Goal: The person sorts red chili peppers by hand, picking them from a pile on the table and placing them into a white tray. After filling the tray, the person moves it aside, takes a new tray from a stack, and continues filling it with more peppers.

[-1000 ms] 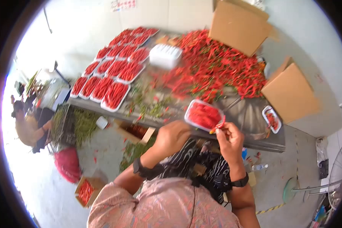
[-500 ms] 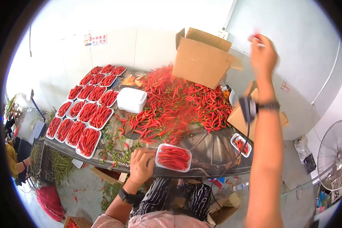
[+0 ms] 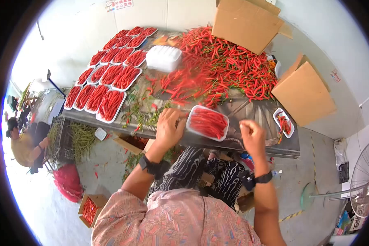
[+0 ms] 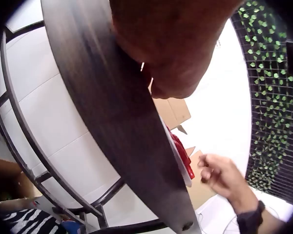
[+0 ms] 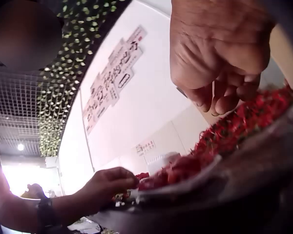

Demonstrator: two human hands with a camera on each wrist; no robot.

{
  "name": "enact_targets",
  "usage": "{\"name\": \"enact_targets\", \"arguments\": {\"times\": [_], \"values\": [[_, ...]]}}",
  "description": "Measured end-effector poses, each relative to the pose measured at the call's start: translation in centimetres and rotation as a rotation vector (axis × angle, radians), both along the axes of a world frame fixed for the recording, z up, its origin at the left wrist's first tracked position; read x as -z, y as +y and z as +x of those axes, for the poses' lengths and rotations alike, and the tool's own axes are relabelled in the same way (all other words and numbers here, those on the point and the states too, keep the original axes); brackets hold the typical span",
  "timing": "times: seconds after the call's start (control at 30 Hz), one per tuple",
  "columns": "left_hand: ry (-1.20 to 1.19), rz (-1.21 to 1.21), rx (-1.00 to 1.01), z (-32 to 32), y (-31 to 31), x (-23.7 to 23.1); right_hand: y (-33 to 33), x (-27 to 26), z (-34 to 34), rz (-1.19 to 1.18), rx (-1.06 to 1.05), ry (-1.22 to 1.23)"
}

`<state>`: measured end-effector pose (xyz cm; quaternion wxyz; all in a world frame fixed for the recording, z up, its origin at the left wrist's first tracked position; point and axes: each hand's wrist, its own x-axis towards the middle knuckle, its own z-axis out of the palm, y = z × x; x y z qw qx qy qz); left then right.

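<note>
A white foam tray point(image 3: 188, 125) filled with red chili peppers point(image 3: 209, 121) lies near the table's front edge. My left hand point(image 3: 170, 125) rests on the table at its left side, fingers loosely bent, fingertips close to the rim. Just right of the tray hovers my right hand point(image 3: 253, 137); its fingers curl loosely and hold nothing in the right wrist view. Behind the tray spreads a large heap of loose chilies point(image 3: 233, 69). In the left wrist view the back of the left hand point(image 4: 171, 48) covers its own fingertips.
Several filled chili trays point(image 3: 110, 100) stand in rows at the left. A stack of white trays point(image 3: 164, 59) sits beside the heap. Cardboard boxes point(image 3: 248, 26) stand behind and to the right. A small tray point(image 3: 290, 130) holds darker chilies. A person point(image 3: 26, 145) sits far left.
The right hand held a chili over the tray, swung it far up to the right, and is back beside the tray without it. The left hand came down beside the tray.
</note>
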<state>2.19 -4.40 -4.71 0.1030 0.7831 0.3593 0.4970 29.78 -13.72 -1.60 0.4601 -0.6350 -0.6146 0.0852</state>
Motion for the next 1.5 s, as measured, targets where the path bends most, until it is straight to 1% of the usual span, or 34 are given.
{"name": "enact_targets", "arguments": {"times": [0.03, 0.1, 0.13, 0.23, 0.27, 0.3, 0.33, 0.37, 0.43, 0.47, 0.5, 0.53, 0.57, 0.63, 0.67, 0.73, 0.77, 0.83, 0.87, 0.9, 0.93, 0.97, 1.0, 1.07, 1.1, 1.2, 1.23, 1.3, 1.37, 1.43, 1.5], "values": [[0.006, -0.004, -0.011, -0.1, 0.2, -0.3, -1.2, 2.0, -0.6, -0.056, 0.031, 0.116], [0.132, -0.042, 0.017, -0.2, 0.9, -1.8, -2.7, 5.1, -0.8, 0.092, 0.079, -0.026], [0.217, -0.057, 0.002, -0.2, 1.4, -2.8, -3.0, 5.0, -1.1, 0.09, 0.074, -0.019], [0.27, -0.023, -0.005, 0.9, 3.7, -5.0, -3.8, 4.4, -1.6, 0.117, 0.096, 0.028], [0.277, -0.017, -0.002, 1.4, 4.6, -5.5, -3.7, 4.5, -1.5, 0.093, 0.114, 0.062], [0.388, -0.054, -0.013, 1.9, 5.5, -5.8, -3.6, 4.5, -1.4, 0.07, 0.131, 0.094], [0.498, -0.09, -0.025, 2.5, 6.5, -6.1, -3.4, 4.6, -1.3, 0.094, 0.12, 0.111], [0.499, -0.083, -0.025, 3.1, 7.7, -6.0, -3.3, 4.8, -1.3, 0.1, 0.121, 0.112], [0.613, -0.18, -0.034, 4.1, 9.7, -5.2, -3.0, 5.4, -1.2, 0.159, 0.141, 0.025], [0.613, -0.178, -0.034, 4.5, 10.5, -4.7, -2.9, 5.7, -1.2, 0.16, 0.142, 0.025], [0.716, -0.209, -0.051, 4.9, 11.3, -4.2, -2.9, 5.8, -1.2, 0.163, 0.147, 0.001], [0.818, -0.24, -0.069, 5.1, 11.4, -4.3, -2.9, 5.8, -1.3, 0.166, 0.153, -0.024], [0.815, -0.237, -0.067, 5.1, 11.4, -4.2, -2.9, 5.7, -1.3, 0.168, 0.155, -0.027], [0.907, -0.211, -0.112, 4.7, 11.1, -4.1, -3.1, 5.4, -1.3, 0.155, 0.131, -0.002], [0.907, -0.21, -0.11, 4.4, 10.9, -4.1, -3.1, 5.5, -1.2, 0.155, 0.132, -0.003], [0.789, -0.242, -0.068, 3.3, 10.4, -4.4, -3.0, 5.7, -1.2, 0.084, 0.174, 0.061], [0.791, -0.247, -0.067, 2.8, 9.6, -5.1, -3.0, 5.7, -1.1, 0.078, 0.174, 0.063], [0.547, -0.186, -0.058, 1.8, 8.2, -5.9, -2.5, 5.7, -0.7, 0.071, 0.202, 0.127], [0.426, -0.213, -0.104, 1.2, 8.9, -5.0, -2.5, 5.3, -0.8, 0.078, 0.207, 0.096], [0.445, -0.233, -0.096, 0.4, 9.3, -3.8, -2.2, 5.4, -0.5, 0.103, 0.21, 0.064], [0.308, -0.192, -0.066, -0.3, 8.4, -3.8, -2.1, 5.9, -0.4, 0.115, 0.22, 0.037], [0.171, -0.158, -0.036, -0.8, 6.9, -3.5, -2.2, 6.1, -0.6, 0.109, 0.228, 0.088], [0.191, -0.189, -0.021, -1.2, 5.3, -3.4, -2.1, 5.8, -0.6, 0.11, 0.237, 0.132], [-0.052, -0.232, -0.071, -1.9, 2.2, -2.7, -1.9, 5.5, -0.8, 0.165, 0.235, 0.07], [-0.037, -0.257, -0.063, -2.2, 1.4, -1.7, -1.9, 5.7, -0.9, 0.138, 0.247, 0.079], [-0.079, -0.188, -0.125, -2.9, -0.2, 1.1, -1.6, 5.9, -0.9, 0.165, 0.26, 0.016], [-0.076, -0.199, -0.125, -2.8, -0.6, 1.4, -1.5, 5.9, -0.9, 0.168, 0.265, 0.019], [-0.011, 0.027, -0.089, -2.4, -1.0, 1.7, -1.7, 5.9, -1.0, 0.168, 0.274, 0.022], [-0.007, 0.023, -0.076, -1.9, -1.1, 1.8, -1.6, 5.8, -1.0, 0.164, 0.263, 0.04], [0.071, 0.087, -0.141, -1.6, -1.0, 1.8, -1.6, 5.7, -1.1, 0.173, 0.265, 0.044], [0.094, 0.06, -0.162, -1.5, -1.2, 1.7, -1.6, 5.7, -1.2, 0.178, 0.268, 0.056]]}}
